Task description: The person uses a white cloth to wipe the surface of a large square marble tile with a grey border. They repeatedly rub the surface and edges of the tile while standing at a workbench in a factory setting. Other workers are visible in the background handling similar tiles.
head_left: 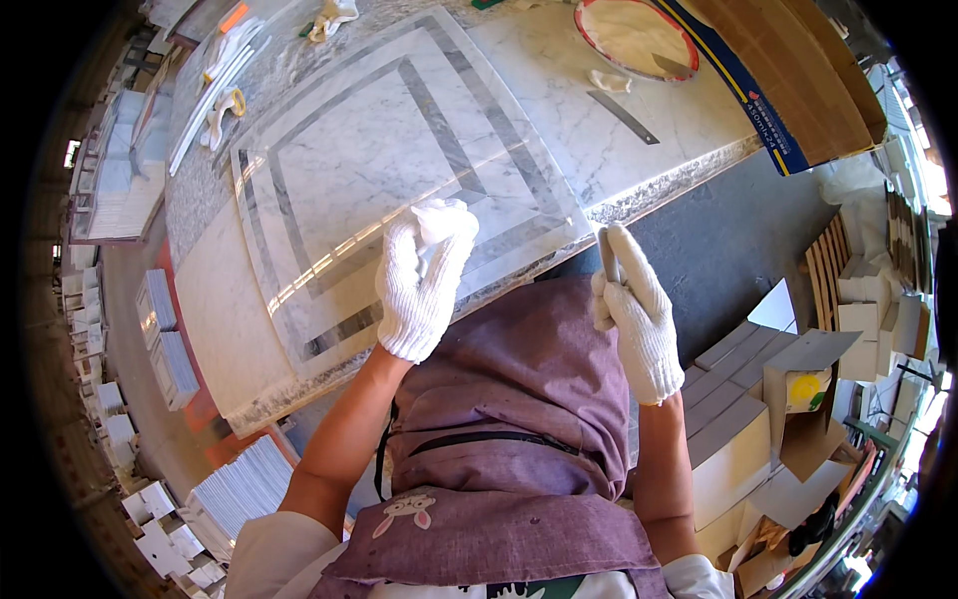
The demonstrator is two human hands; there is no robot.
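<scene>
Both my hands wear white knitted gloves. My left hand [424,280] is over the near edge of a glossy white marble panel [349,165] with grey inlaid bands. Its fingers are closed around a crumpled white wad [439,222], perhaps cloth; the exact kind is unclear. To the right, just off the panel's near corner, my right hand [639,319] grips a thin, narrow grey metal blade [609,255] that points up and away. The panel lies flat on a larger marble-topped table [215,329].
On the table's far side are a red-rimmed bowl of cream paste [639,35], a flat metal strip [624,117], and a cardboard box [788,70]. White sticks [212,105] and crumpled gloves [222,118] lie at the far left. Cartons [733,429] stand on the right.
</scene>
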